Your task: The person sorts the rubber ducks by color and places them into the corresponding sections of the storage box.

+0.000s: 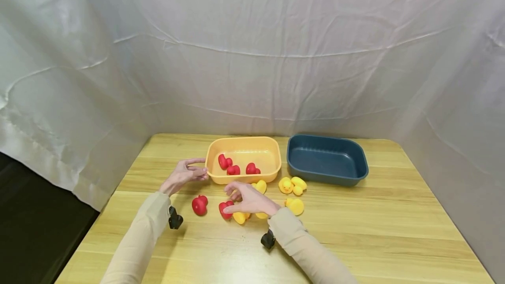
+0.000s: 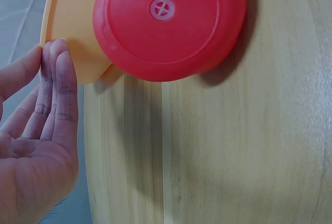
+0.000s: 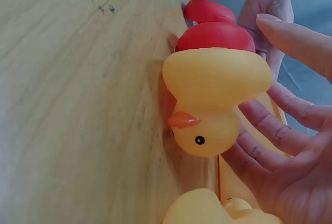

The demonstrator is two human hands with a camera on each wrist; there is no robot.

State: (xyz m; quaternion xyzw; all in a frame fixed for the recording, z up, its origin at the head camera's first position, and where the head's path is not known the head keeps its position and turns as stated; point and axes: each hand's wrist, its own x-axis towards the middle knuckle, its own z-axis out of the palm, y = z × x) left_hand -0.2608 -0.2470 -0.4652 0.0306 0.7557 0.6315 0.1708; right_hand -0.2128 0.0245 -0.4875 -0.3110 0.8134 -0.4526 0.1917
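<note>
Red duck under the right hand [image 1: 225,209]: a glossy red rubber duck, sitting on the wooden table [image 1: 394,231] just in front of the yellow tub; in the right wrist view it is showing as a red dome [image 3: 215,36] right behind a yellow duck.
Yellow duck by the palm [image 3: 212,97]: smooth yellow body, orange beak, black dot eye; it is lying touching the red duck, close to the right fingers.
Right hand [image 1: 248,200]: hovering palm-down over these two ducks, fingers [image 3: 270,125] spreading loosely and gripping nothing.
Left hand [image 1: 184,173]: relaxed, fingers [image 2: 59,92] straight and together, tips resting against the outer rim of the yellow tub [image 1: 221,176]; it is holding nothing.
Second red duck [image 1: 199,204]: sitting on the table near the left wrist, its flat round base with a pale valve [image 2: 168,24] facing the left wrist camera.
Inside the yellow tub: three red ducks [image 1: 233,169].
Other yellow ducks [image 1: 292,185]: clustering in front of the tubs.
Dark blue tub [image 1: 355,176]: standing just right of the yellow one.
</note>
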